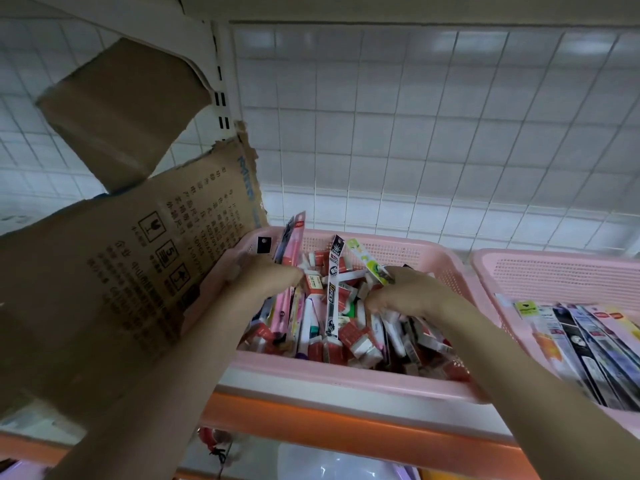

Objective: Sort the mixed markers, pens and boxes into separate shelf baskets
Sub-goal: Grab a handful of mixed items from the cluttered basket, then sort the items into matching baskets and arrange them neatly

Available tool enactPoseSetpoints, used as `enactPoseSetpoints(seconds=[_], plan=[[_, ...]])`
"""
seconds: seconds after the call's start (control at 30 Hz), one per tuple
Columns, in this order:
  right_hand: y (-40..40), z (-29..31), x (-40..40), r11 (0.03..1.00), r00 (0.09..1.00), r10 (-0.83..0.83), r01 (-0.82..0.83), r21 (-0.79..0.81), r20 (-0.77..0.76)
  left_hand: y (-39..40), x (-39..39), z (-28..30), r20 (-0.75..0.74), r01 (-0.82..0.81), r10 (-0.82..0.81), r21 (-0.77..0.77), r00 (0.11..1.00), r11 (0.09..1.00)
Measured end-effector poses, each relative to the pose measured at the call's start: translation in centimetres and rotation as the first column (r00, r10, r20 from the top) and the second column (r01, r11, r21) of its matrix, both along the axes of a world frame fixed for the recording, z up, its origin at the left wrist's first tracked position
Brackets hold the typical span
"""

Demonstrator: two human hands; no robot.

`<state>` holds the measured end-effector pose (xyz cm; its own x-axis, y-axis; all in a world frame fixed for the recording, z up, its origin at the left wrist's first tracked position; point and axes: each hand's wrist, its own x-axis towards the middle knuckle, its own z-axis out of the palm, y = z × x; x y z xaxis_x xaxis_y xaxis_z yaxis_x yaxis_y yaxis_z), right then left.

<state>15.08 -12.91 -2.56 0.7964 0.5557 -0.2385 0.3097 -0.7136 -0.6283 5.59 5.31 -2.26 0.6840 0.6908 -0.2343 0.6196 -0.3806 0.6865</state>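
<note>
A pink mesh basket [346,370] on the shelf holds a jumble of small red-and-white boxes [348,332], pen packs and markers. My left hand [266,271] reaches into its back left and grips pink pen packs [292,240] that stand upright. My right hand [403,294] is deep in the pile at the right, fingers curled among the boxes; a yellow-green pack [367,261] sticks up at its fingertips. A black-and-white refill pack [333,289] lies between my hands.
A second pink basket [554,271] to the right holds long flat pen packs [588,337] laid side by side. A torn cardboard box [114,265] stands left of the middle basket. A white wire grid backs the shelf, whose front edge is orange [346,427].
</note>
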Motion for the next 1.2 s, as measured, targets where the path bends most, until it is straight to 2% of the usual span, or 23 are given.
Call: enactPoseSetpoints(seconds=[0.1,0.27,0.33,0.43,0.53,0.6,0.67,0.83,0.9,1.03,1.2], plan=[[-0.1,-0.6,-0.1,0.999,0.998,0.042,-0.043,-0.011,-0.044,-0.7,0.0,0.4,0.140,-0.018,0.017,0.000,0.990,1.000],[-0.6,-1.2,-0.1,0.982,0.997,0.075,-0.072,-0.177,0.011,-2.7,0.3,0.4,0.339,-0.060,0.067,-0.032,0.938,0.998],[-1.0,-0.8,-0.3,0.992,0.997,0.078,-0.079,-0.093,-0.017,-3.7,0.3,0.4,0.382,-0.090,0.088,-0.014,0.920,0.996],[-2.7,1.4,-0.6,0.978,1.000,-0.006,0.006,0.210,0.000,-6.2,0.1,1.2,0.485,-0.057,0.024,0.055,0.874,0.997],[-6.9,4.7,-0.8,0.874,0.967,-0.186,0.082,0.479,0.174,-10.1,0.0,2.7,0.597,-0.042,-0.030,0.106,0.802,0.993],[-11.2,6.5,-1.3,0.805,0.917,-0.294,0.086,0.587,0.268,-13.6,0.2,3.8,0.657,-0.047,-0.045,0.121,0.753,0.992],[-16.6,7.0,-2.4,0.783,0.873,-0.357,0.086,0.616,0.332,-18.3,0.1,4.6,0.709,-0.048,-0.042,0.106,0.703,0.993],[-30.4,4.7,-6.9,0.827,0.830,-0.407,0.157,0.539,0.382,-31.8,-1.5,3.3,0.813,0.056,-0.030,-0.003,0.582,0.998],[-35.0,3.2,-7.7,0.817,0.808,-0.452,0.204,0.540,0.378,-36.5,-1.7,1.9,0.814,0.118,-0.051,-0.021,0.579,0.993],[-42.4,0.7,-8.3,0.732,0.761,-0.572,0.303,0.610,0.308,-43.4,-1.3,0.3,0.784,0.209,-0.142,0.016,0.605,0.978],[-48.5,-0.6,-7.7,0.666,0.753,-0.623,0.368,0.649,0.212,-49.1,0.0,0.4,0.786,0.276,-0.201,0.040,0.584,0.960]])
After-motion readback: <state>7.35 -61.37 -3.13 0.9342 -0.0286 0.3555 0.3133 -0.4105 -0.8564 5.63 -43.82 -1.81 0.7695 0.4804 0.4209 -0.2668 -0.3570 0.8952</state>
